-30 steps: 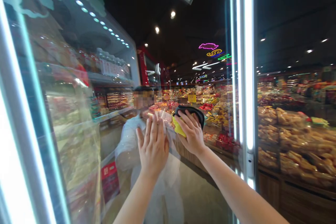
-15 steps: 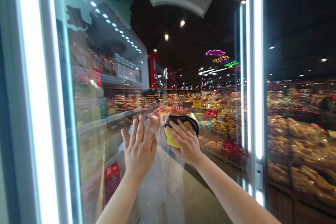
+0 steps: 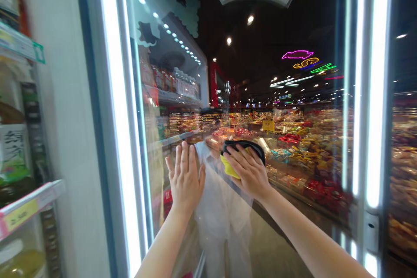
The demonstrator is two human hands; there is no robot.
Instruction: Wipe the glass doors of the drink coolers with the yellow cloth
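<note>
A glass door (image 3: pixel 276 243) with bright light strips along its sides fills the middle of the head view. Against the glass lies my left hand (image 3: pixel 185 178), flat and open, fingers pointing up, holding nothing. To its right, my right hand (image 3: pixel 252 171) presses a yellow and black cloth (image 3: pixel 229 166) on the pane. Its fingers stretch over the cloth, whose black edge shows above and beyond the fingertips. The palm side of each hand is hidden. A faint reflection of a person in light clothes (image 3: pixel 224 217) shows in the glass.
At the left, a shelf with a price rail (image 3: pixel 32 208) carries bottled drinks (image 3: pixel 13 156). The left light strip (image 3: pixel 119 108) and right light strip (image 3: pixel 378 87) edge the door. Packaged goods on displays (image 3: pixel 302 147) appear through or reflected in the glass.
The view has turned left, bringing the drinks shelf into sight. Both hands have shifted left across the glass relative to the door frame, the cloth moving with my right hand.
</note>
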